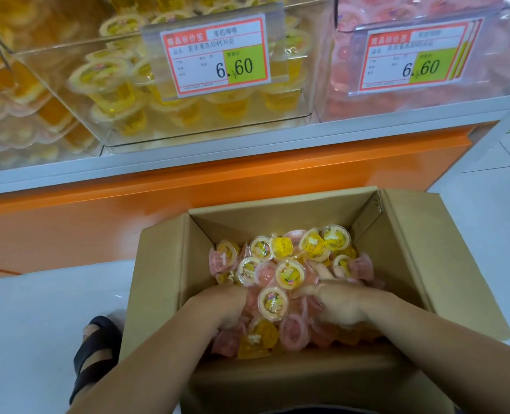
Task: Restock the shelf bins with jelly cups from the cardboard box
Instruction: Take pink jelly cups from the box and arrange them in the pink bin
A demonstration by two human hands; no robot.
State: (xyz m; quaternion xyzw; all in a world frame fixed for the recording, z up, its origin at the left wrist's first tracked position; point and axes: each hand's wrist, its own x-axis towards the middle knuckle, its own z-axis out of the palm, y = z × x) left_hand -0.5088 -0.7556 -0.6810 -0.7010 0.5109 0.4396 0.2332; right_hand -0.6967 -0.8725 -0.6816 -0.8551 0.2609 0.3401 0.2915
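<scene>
An open cardboard box stands on the floor below the shelf, holding a heap of yellow and pink jelly cups. Both my hands are inside it. My left hand is dug into the left side of the pile, its fingers hidden among the cups. My right hand lies on the right side with fingers spread over pink cups, slightly blurred. On the shelf above, a clear bin holds yellow jelly cups and the clear bin to its right holds pink ones.
Each bin carries a price tag reading 6.60. Another bin with orange cups sits at the far left. The shelf's orange base runs behind the box. A foot in a black sandal rests on the white floor left of the box.
</scene>
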